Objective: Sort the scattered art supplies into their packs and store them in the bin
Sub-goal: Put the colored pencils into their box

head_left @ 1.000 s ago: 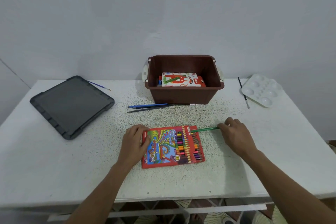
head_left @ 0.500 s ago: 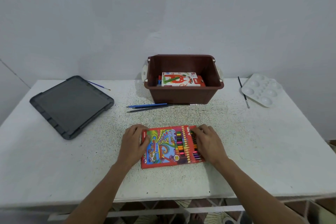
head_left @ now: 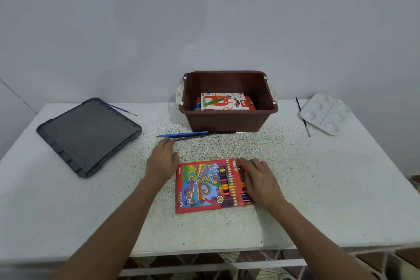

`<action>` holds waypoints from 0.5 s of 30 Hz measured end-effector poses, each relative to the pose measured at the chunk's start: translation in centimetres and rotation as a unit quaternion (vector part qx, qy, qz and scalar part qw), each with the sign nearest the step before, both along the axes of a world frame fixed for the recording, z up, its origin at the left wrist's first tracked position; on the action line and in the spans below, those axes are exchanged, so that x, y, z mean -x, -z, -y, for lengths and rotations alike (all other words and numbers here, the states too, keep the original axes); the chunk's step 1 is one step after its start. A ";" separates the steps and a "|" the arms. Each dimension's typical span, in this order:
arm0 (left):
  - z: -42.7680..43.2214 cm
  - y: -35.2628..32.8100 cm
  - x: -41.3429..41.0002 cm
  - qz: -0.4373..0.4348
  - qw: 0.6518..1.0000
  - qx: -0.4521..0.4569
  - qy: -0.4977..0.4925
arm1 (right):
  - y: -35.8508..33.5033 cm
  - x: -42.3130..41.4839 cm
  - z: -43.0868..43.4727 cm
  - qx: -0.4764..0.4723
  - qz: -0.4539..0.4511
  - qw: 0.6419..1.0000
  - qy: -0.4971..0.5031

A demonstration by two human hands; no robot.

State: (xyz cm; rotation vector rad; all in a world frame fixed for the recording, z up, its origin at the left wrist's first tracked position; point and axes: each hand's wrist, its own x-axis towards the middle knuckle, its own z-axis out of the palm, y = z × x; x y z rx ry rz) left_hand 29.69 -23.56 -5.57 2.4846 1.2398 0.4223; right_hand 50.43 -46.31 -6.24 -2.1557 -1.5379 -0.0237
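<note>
Pencil-packing step. Right hand point(head_left: 259, 179), fingers flat, presses the coloured-pencil pack point(head_left: 202, 186) at the table's front-centre. Left hand point(head_left: 162, 161), open and empty, lies just beside the loose blue pencil point(head_left: 184, 134) before the brown bin point(head_left: 227, 120). Likely next: pinch the pencil.

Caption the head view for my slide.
Right hand rests on the colour pencil pack; left hand by the loose pencils before the brown bin.

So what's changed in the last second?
The right hand pushed the green pencil into the pencil pack, where it can no longer be picked out, and now rests on the pack's right side. The left hand left the pack's left edge and reached forward toward the blue pencil. The pack, bin, grey lid and palette stayed put.
</note>
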 end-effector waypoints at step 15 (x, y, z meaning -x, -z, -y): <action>0.4 -1.7 -1.1 -0.183 0.975 -0.122 0.006 | -0.7 0.4 0.4 0.014 -0.008 1.000 -0.008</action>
